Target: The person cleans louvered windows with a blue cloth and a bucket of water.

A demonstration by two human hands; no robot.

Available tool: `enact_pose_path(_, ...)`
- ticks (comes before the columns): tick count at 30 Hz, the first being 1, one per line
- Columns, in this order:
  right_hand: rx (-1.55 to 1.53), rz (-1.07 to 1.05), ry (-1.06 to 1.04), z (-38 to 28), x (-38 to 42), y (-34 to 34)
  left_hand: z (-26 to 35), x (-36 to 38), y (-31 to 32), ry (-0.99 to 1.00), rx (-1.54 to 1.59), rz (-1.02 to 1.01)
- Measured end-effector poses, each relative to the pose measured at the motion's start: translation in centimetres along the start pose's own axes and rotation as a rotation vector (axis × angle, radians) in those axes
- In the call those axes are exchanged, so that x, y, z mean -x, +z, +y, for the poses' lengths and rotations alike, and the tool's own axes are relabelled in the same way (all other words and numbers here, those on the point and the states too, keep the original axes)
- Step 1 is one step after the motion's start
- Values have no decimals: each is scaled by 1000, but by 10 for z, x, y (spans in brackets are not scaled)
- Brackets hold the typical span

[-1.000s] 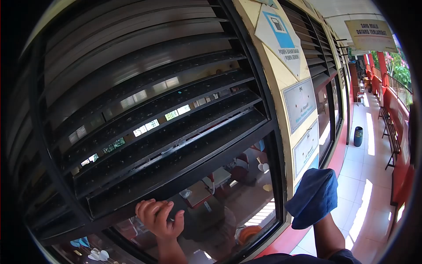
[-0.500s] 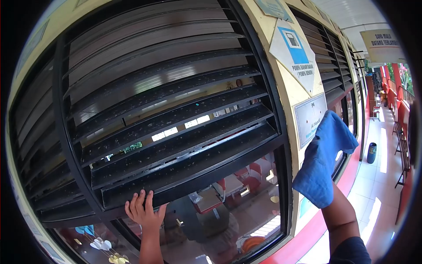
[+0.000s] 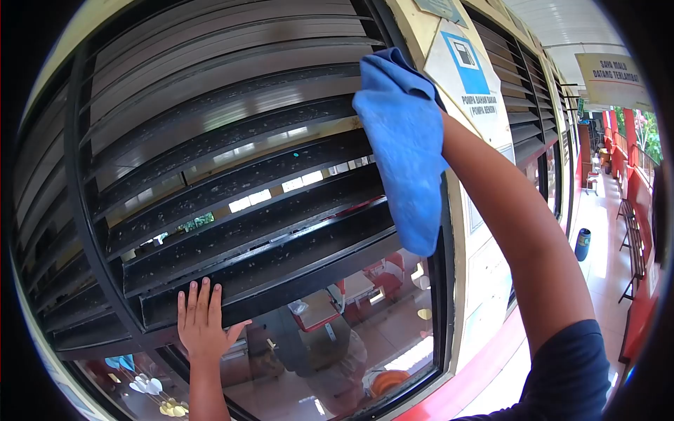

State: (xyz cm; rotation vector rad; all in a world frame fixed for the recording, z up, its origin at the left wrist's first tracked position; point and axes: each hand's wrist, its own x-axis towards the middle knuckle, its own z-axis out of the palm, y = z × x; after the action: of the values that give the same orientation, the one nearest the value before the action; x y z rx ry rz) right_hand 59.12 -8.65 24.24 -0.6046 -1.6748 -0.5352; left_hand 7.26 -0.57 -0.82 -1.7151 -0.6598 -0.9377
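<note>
My left hand (image 3: 203, 323) is open, its fingers spread and laid against the black window frame (image 3: 281, 303) just under the lowest slat. A blue cloth (image 3: 404, 147) is held up by my right hand, whose fingers are hidden behind it. The cloth hangs over the right ends of the louvre slats (image 3: 260, 182) and the upright edge of the frame. Pale specks dot the dark slats. Below them, the glass pane (image 3: 267, 389) shows reflections and the room inside.
Right of the window stands a cream pillar with a fuel pump sign (image 3: 467, 63). A corridor runs back with a dark bin (image 3: 582, 244) and brown benches (image 3: 635, 245). Paper hearts (image 3: 146, 384) show at the lower left, and red-and-white chairs inside.
My right hand has swung the blue cloth up and left, from beside the pillar to the slats. The left hand stays on the frame, its fingers straighter; the view has shifted slightly.
</note>
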Motion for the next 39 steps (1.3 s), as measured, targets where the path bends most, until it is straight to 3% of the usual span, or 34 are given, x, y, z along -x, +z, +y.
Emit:
enact_pose_path(1, -295, -59, 126, 18, -23, 3, -1, 1, 0, 5, -19, 0)
enact_pose_path(3, -168, -229, 187, 29, -61, 7, -3, 4, -2, 4, -20, -2)
enact_pose_path(5, 690, -409, 46, 20, -90, 4, -1, 0, 0, 5, -13, 2)
enact_pose_path(7, 422, -233, 369, 19, -99, 16, -1, 1, -2, -8, -25, -14)
enact_pose_path(13, -379, -276, 554, 15, -94, 58, 1, -1, -3, -22, -3, 25)
enact_pose_path(14, -164, -237, 495, -15, -90, 79, 1, 0, -1, -28, 2, 23)
enact_pose_path(16, 481, -381, -95, -66, -97, 122, 0, 0, 1, -32, 6, 39)
enact_pose_path(17, 337, -439, 5, -93, -98, 150, 0, 3, 0, -33, 9, 40)
enact_pose_path(18, 451, -410, -387, -93, -107, 183, -1, 3, 0, -30, 10, 48)
enact_pose_path(19, 476, -401, -424, -99, -112, 215, -2, 1, 1, -26, 13, 62)
enact_pose_path(21, 585, -265, -352, -106, -121, 268, -3, 1, 2, -34, 30, 52)
enact_pose_path(23, 614, -128, -397, -115, -120, 272, -4, 3, 0, -51, 59, 21)
enact_pose_path(25, 714, -357, -78, -140, -106, 232, -4, 3, -1, -46, 65, 38)
enact_pose_path(26, 550, -263, -185, -70, -126, 229, -4, 1, -1, -50, 68, 52)
enact_pose_path(27, 244, -456, -268, -75, -131, 211, -5, 0, -2, -56, 67, 62)
enact_pose_path(28, -205, -578, -73, -56, -143, 212, -6, 2, -2, -52, 81, 73)
enact_pose_path(30, -412, -600, 77, -67, -131, 216, -8, 3, 1, -47, 108, 99)
enact_pose_path(34, 40, -413, 158, -173, -117, 267, -18, -7, -22, -80, 356, 135)
enact_pose_path(36, -22, -537, -40, -178, -144, 322, -42, -11, -34, -110, 296, 150)
enact_pose_path(39, 430, -505, -322, -196, -196, 425, -83, -22, -45, -179, 84, 223)
